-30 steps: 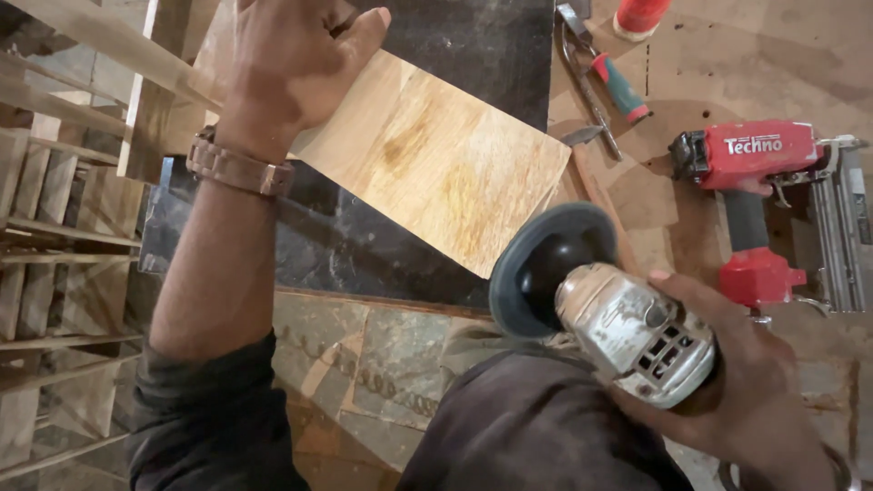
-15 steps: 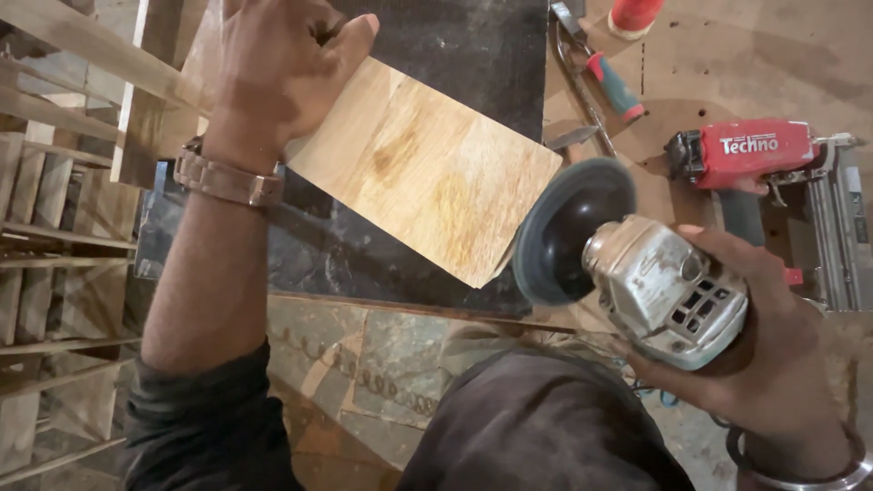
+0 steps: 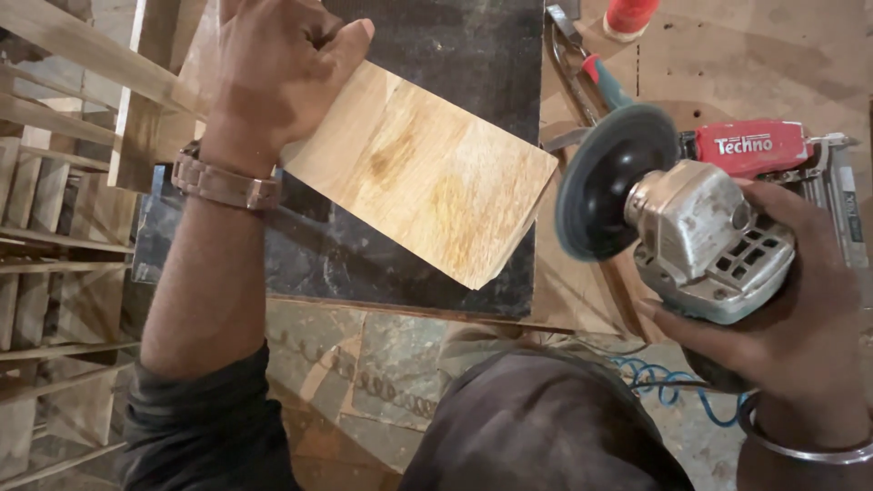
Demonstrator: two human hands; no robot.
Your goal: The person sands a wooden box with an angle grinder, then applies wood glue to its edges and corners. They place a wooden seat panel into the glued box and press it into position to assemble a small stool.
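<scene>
I see my left hand [image 3: 273,68] with its grip closed tight on one end of the wooden board [image 3: 423,173], which sticks out toward the grinder [image 3: 677,227] clamped in my right hand [image 3: 787,309] just beside it.

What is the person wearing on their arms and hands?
Both hands are bare, with no gloves. The left hand has a copper-coloured metal link watch band at the wrist and a dark sleeve pushed up near the elbow. The right hand has a thin silver bangle round its wrist.
</scene>
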